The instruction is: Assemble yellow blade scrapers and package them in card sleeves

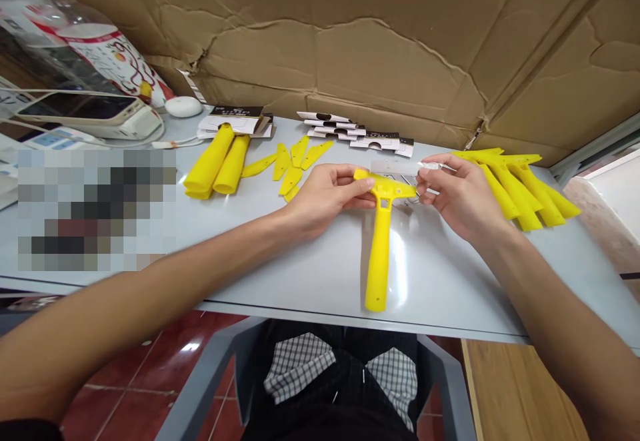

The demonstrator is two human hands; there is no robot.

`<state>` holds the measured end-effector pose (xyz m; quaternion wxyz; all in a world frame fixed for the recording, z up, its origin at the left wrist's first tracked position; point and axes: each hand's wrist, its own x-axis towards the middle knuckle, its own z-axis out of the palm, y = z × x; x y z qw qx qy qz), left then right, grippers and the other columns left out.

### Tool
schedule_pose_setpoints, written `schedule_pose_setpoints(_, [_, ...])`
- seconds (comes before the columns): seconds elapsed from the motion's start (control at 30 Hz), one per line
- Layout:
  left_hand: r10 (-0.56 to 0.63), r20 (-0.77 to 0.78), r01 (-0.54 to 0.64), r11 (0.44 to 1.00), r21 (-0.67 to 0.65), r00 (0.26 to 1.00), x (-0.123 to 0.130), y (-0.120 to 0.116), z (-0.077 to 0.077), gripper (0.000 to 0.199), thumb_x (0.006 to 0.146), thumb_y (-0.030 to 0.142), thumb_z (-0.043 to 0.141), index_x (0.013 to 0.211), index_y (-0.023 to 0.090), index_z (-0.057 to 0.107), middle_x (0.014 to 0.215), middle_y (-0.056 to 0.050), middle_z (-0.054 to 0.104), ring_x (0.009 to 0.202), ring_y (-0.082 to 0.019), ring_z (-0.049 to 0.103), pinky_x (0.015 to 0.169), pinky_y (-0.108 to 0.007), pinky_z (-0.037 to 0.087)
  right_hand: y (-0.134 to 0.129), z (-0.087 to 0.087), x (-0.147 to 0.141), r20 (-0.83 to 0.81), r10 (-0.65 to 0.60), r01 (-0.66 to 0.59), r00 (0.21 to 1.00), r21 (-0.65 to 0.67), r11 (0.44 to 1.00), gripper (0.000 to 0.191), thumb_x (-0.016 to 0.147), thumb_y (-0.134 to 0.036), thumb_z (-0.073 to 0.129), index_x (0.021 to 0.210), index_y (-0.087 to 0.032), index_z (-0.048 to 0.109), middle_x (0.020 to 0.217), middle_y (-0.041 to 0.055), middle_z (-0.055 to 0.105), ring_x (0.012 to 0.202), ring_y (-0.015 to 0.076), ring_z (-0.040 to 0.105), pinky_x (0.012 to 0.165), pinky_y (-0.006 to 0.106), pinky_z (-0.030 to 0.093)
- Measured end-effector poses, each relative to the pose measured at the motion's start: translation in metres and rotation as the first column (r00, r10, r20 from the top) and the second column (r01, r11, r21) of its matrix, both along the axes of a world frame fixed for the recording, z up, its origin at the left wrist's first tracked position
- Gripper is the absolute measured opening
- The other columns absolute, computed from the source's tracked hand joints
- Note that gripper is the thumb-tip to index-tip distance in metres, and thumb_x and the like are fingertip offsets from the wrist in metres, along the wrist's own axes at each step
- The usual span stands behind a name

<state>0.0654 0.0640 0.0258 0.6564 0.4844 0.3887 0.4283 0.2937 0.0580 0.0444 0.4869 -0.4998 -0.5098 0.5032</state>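
My left hand pinches one end of the head of a yellow T-shaped handle, whose grip points toward me over the table. Between finger and thumb, my right hand holds the end of a thin, flat, pale strip, which lies along the far edge of the handle's head. Some small metal pieces show partly behind the head, too hidden to make out. Left of my left hand lie several small yellow pieces.
Yellow tubes rest at the left, near black-and-white cards. More cards lie at the back. Several yellow handles are piled right. A phone, bottle and white case stand far left. Cardboard rises behind.
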Motion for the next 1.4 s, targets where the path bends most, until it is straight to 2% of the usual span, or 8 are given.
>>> schedule_pose_setpoints(0.13, [-0.018,0.019,0.017,1.000,0.009,1.000,0.000,0.000,-0.002,0.023,0.084,0.028,0.083,0.097,0.011,0.076,0.102,-0.011,0.078,0.090,-0.018,0.075,0.091,-0.036,0.061,0.000,-0.003,-0.002,0.016,-0.021,0.021,1.000,-0.012,1.000,0.022,0.072,-0.034,0.086,0.086,-0.026,0.070,0.086,0.0040,0.066,0.075,0.0187,0.061,0.056,0.033,0.047])
schedule_pose_setpoints(0.27, [-0.005,0.029,0.005,1.000,0.016,1.000,0.000,0.000,-0.002,0.022,0.083,0.027,0.084,0.097,0.011,0.076,0.102,-0.011,0.079,0.090,-0.019,0.075,0.092,-0.038,0.061,-0.001,-0.006,-0.007,0.045,-0.043,0.044,0.998,-0.012,0.999,0.018,0.073,-0.039,0.084,0.077,-0.025,0.073,0.091,0.0062,0.067,0.079,0.0195,0.060,0.055,0.032,0.049])
schedule_pose_setpoints(0.43, [-0.008,0.024,0.008,1.000,0.028,1.000,-0.001,-0.001,-0.001,0.021,0.083,0.026,0.083,0.096,0.011,0.077,0.101,-0.011,0.079,0.090,-0.019,0.076,0.093,-0.038,0.061,-0.002,-0.007,-0.007,0.043,-0.063,0.063,0.997,-0.006,0.998,0.019,0.075,-0.042,0.084,0.078,-0.026,0.075,0.096,0.0080,0.069,0.084,0.0222,0.062,0.055,0.033,0.050])
schedule_pose_setpoints(0.57, [-0.010,0.014,0.010,0.999,0.035,1.000,-0.001,-0.002,0.000,0.023,0.082,0.028,0.084,0.096,0.012,0.076,0.101,-0.010,0.078,0.092,-0.020,0.075,0.093,-0.037,0.060,-0.004,-0.007,-0.006,0.006,-0.036,0.036,0.999,-0.021,0.999,0.017,0.077,-0.041,0.085,0.077,-0.028,0.075,0.102,0.0073,0.070,0.091,0.0244,0.065,0.056,0.035,0.052])
schedule_pose_setpoints(0.73, [0.016,-0.025,-0.015,0.999,0.032,1.000,-0.001,-0.003,0.004,0.028,0.075,0.035,0.090,0.088,0.014,0.075,0.093,-0.008,0.077,0.091,-0.021,0.075,0.093,-0.038,0.060,-0.006,-0.006,-0.010,0.050,0.036,-0.033,0.998,-0.064,0.997,0.018,0.078,-0.044,0.084,0.077,-0.029,0.074,0.106,0.0073,0.073,0.100,0.0287,0.069,0.060,0.037,0.057])
schedule_pose_setpoints(1.0, [0.013,-0.040,-0.011,0.999,0.045,0.999,0.001,-0.005,0.006,0.028,0.077,0.032,0.089,0.093,0.013,0.076,0.092,-0.008,0.077,0.087,-0.019,0.075,0.091,-0.036,0.061,-0.007,-0.008,-0.012,-0.021,0.006,-0.008,1.000,-0.060,0.998,0.022,0.073,-0.033,0.089,0.085,-0.023,0.074,0.092,0.0059,0.071,0.074,0.0203,0.070,0.058,0.036,0.059])
schedule_pose_setpoints(1.17, [0.027,-0.076,-0.024,0.999,0.044,0.997,0.002,-0.008,0.008,0.023,0.080,0.027,0.086,0.096,0.012,0.077,0.093,-0.008,0.078,0.086,-0.018,0.075,0.090,-0.035,0.061,-0.006,-0.010,-0.012,-0.049,-0.004,0.002,0.999,-0.029,1.000,0.026,0.071,-0.029,0.091,0.089,-0.019,0.074,0.089,0.0062,0.073,0.073,0.0180,0.069,0.057,0.032,0.059])
schedule_pose_setpoints(1.4, [0.035,-0.004,-0.035,0.999,0.031,0.999,0.002,-0.005,0.002,0.016,0.083,0.024,0.081,0.091,0.012,0.077,0.091,-0.008,0.076,0.082,-0.017,0.073,0.086,-0.033,0.062,-0.007,-0.011,-0.014,-0.050,-0.011,0.010,0.999,-0.023,1.000,0.022,0.071,-0.025,0.091,0.085,-0.018,0.075,0.088,0.0067,0.073,0.073,0.0177,0.068,0.057,0.031,0.059])
